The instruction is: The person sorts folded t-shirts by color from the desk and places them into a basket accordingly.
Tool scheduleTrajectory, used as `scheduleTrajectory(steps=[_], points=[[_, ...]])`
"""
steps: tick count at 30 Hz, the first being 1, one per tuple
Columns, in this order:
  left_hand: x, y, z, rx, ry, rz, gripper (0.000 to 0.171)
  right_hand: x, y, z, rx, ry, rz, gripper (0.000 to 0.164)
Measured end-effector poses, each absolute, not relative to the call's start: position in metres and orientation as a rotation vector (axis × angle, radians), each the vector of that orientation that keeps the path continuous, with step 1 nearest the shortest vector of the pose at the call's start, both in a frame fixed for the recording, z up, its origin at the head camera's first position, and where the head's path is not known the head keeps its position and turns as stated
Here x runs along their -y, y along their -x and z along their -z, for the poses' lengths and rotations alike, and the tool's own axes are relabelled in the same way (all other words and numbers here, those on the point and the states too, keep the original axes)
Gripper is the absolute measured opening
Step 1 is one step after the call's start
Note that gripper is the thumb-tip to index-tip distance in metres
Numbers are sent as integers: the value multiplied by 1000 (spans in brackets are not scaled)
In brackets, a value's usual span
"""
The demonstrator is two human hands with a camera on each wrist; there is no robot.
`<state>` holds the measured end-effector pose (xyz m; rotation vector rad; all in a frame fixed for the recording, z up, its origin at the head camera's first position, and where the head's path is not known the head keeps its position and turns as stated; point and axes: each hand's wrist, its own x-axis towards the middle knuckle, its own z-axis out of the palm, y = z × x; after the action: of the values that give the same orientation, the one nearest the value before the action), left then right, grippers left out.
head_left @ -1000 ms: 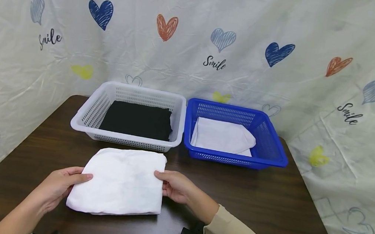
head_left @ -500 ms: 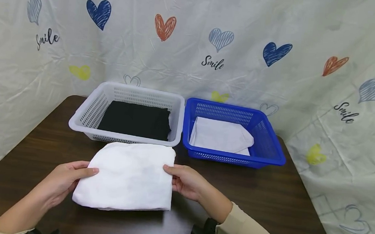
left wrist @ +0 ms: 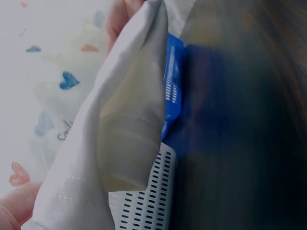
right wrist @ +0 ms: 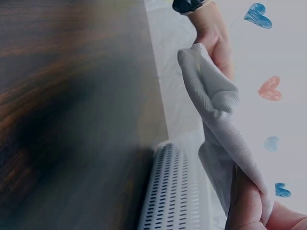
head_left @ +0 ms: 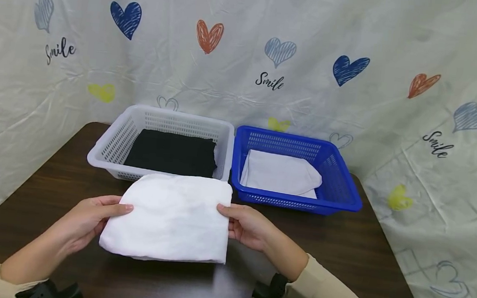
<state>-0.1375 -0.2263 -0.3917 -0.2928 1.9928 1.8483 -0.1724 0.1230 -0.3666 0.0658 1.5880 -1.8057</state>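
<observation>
A folded white cloth [head_left: 168, 218], probably a garment, is held up off the table between both hands. My left hand [head_left: 87, 218] pinches its left edge, thumb on top and fingers underneath. On the opposite edge my right hand [head_left: 248, 228] grips the same way. Seen from the wrists, the folded layers [left wrist: 129, 129] hang with a gap between them, above the table. Behind the cloth stands a white basket [head_left: 103, 154] with a folded black cloth [head_left: 172, 152] in it. A blue basket [head_left: 343, 191] beside it holds another folded white cloth [head_left: 279, 171].
Both baskets stand side by side at the back of the dark wooden table [head_left: 353, 253]. A white curtain [head_left: 227, 82] printed with hearts hangs behind and around the table.
Both hands have lifted the folded white cloth and carried it forward and slightly right. Its far edge now overlaps the white basket's front rim in the head view. The baskets stay put.
</observation>
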Motion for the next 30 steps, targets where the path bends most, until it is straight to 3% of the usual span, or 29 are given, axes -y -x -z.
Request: scheduleTrajectory(steps=[30], points=[[185,173,332,-2028,133,-1853,63,-163,182,313,-1560,10,1901,31]])
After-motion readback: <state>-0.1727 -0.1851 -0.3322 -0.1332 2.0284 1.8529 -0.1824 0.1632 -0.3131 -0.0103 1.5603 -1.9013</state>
